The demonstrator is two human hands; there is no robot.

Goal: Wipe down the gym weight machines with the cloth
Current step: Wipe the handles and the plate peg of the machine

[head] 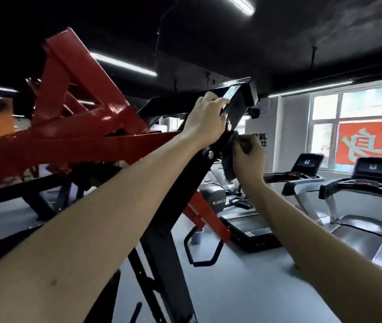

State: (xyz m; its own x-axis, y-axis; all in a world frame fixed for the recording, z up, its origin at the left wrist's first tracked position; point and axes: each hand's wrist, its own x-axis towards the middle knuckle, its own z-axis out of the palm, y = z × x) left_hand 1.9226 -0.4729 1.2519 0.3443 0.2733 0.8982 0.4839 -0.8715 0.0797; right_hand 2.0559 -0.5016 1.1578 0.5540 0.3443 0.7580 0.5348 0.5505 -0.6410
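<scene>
L hand (205, 117) grips post (178, 197); R hand (248, 160) (holding cloth (229, 164)) beside.

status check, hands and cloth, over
Left hand grips black frame post. Right hand holds dark cloth at post's edge. Nothing blocking.

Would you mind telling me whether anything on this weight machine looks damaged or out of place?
Nothing stands out: the left hand grips the black upright, and the right hand holds the dark cloth against it.
</scene>
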